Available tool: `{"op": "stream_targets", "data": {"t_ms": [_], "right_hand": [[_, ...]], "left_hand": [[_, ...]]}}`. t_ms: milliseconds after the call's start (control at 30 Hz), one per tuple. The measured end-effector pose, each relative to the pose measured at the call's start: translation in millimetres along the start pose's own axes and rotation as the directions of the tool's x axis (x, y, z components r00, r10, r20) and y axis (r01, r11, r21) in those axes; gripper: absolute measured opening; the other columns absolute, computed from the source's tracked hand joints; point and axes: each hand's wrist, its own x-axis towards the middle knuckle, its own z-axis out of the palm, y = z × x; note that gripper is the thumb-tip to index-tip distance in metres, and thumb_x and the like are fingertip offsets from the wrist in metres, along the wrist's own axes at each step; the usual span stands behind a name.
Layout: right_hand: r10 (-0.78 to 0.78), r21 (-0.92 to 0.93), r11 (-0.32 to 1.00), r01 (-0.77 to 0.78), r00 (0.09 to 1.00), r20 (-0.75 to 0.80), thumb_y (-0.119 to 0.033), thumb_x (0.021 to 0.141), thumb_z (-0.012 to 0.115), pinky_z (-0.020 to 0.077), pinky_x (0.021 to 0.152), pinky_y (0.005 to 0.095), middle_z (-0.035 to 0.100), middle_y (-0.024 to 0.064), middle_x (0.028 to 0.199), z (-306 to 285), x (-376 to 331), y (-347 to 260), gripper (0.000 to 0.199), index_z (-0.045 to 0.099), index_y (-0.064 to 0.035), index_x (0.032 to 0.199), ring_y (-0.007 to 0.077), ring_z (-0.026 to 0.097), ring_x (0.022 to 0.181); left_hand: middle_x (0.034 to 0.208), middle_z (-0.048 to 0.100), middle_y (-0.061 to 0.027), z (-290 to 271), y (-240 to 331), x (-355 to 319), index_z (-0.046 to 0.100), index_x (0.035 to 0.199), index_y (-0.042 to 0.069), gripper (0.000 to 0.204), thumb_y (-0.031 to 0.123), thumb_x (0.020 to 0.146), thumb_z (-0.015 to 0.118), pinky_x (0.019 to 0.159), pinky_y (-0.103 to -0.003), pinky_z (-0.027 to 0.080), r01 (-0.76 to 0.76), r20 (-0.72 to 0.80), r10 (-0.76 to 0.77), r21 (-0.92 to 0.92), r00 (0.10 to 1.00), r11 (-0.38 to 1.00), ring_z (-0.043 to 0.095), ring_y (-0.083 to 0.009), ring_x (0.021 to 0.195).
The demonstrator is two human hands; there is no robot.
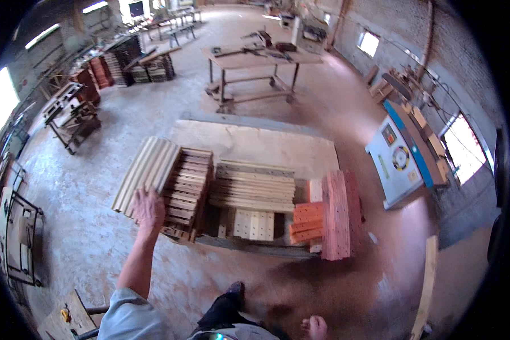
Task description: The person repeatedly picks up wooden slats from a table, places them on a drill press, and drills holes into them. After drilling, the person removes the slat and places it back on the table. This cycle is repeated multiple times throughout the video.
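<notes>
My left hand (148, 208) lies on the near end of a row of pale, ridged wooden strips (147, 164), its fingers stretched out over them. These strips rest on top of a tall stack of brown wooden slats (188, 190) at the left end of the pile. Low at the bottom edge, my right hand (314, 327) hangs away from the wood with its fingers curled in; nothing shows in it. To the right of the slats is a stack of pale drilled boards (252, 186). Reddish drilled boards (337, 215) form the right end.
A broad plywood sheet (255, 141) lies under and behind the stacks. Beyond it stands a wheeled work table (266, 59) with tools. On the right are a grey-blue machine (399, 158) and a long plank (426, 289). A metal-framed cart (22, 232) stands at left.
</notes>
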Motion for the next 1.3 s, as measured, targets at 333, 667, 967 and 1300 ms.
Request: {"op": "stream_targets", "data": {"t_ms": [333, 667, 967, 1300], "right_hand": [[0.061, 0.100, 0.994, -0.053, 0.995, -0.085, -0.019, 0.097, 0.052, 0.0547, 0.058, 0.0330, 0.065, 0.0118, 0.083, 33, 21, -8, 0.017, 0.055, -0.0018, 0.097, 0.0190, 0.063, 0.066], [0.186, 0.187, 0.971, -0.149, 0.962, -0.199, -0.018, 0.096, 0.052, 0.0574, 0.060, 0.0363, 0.064, 0.0132, 0.082, 14, -10, 69, 0.019, 0.056, 0.0012, 0.097, 0.0224, 0.066, 0.068], [0.142, 0.094, 0.988, -0.126, 0.971, -0.193, -0.018, 0.095, 0.052, 0.0575, 0.060, 0.0355, 0.064, 0.0137, 0.079, 23, -21, 61, 0.020, 0.057, 0.0020, 0.098, 0.0231, 0.065, 0.066], [0.030, 0.161, 0.987, 0.011, 0.968, -0.251, -0.020, 0.097, 0.054, 0.0564, 0.066, 0.0353, 0.065, 0.0129, 0.087, -19, -64, 91, 0.020, 0.055, -0.0012, 0.103, 0.0220, 0.064, 0.072]], "left_hand": [[0.091, 0.063, -0.0078, 84, 169, -78, 0.054, 0.120, -0.004, 0.049, 0.031, 0.089, 0.067, 0.060, -0.032, 0.051, 0.839, 0.831, 0.148, -0.507, 0.536, -0.197, 0.064, -0.0190, 0.076], [0.078, 0.062, -0.0012, 196, 166, -51, 0.060, 0.092, 0.014, 0.022, 0.035, 0.090, 0.065, 0.048, -0.029, 0.041, 0.743, 0.920, 0.052, -0.280, 0.389, -0.608, 0.060, -0.0150, 0.064], [0.091, 0.061, -0.0068, 113, 159, -116, 0.053, 0.096, 0.005, 0.018, 0.022, 0.091, 0.057, 0.066, -0.035, 0.051, 0.603, 0.810, -0.080, -0.494, 0.581, -0.627, 0.064, -0.0238, 0.080], [0.098, 0.064, -0.0068, -7, 104, -184, 0.050, 0.122, 0.010, 0.031, 0.018, 0.092, 0.056, 0.068, -0.034, 0.053, 0.466, 0.522, -0.006, -0.766, 0.853, -0.442, 0.064, -0.0185, 0.080]]}}
